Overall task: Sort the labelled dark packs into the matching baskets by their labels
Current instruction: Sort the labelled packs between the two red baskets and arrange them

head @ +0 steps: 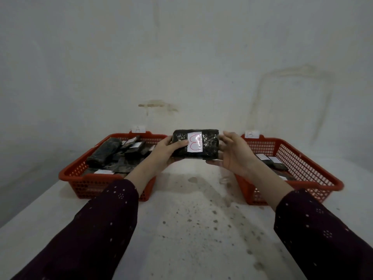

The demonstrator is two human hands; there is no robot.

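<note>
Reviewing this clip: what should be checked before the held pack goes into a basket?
1. Label: the label on the pack reads B: ok.
2. Grip: left hand and right hand hold its ends: ok.
3. Target: basket tagged B stands on the right: ok.
4. Room in it: ok, few packs inside.
5. Contents of basket tagged A correctly sorted: cannot tell.

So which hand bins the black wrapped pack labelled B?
Right hand: holds the black pack at the end nearest the red mesh basket tagged B; left hand is by the A basket.
</note>
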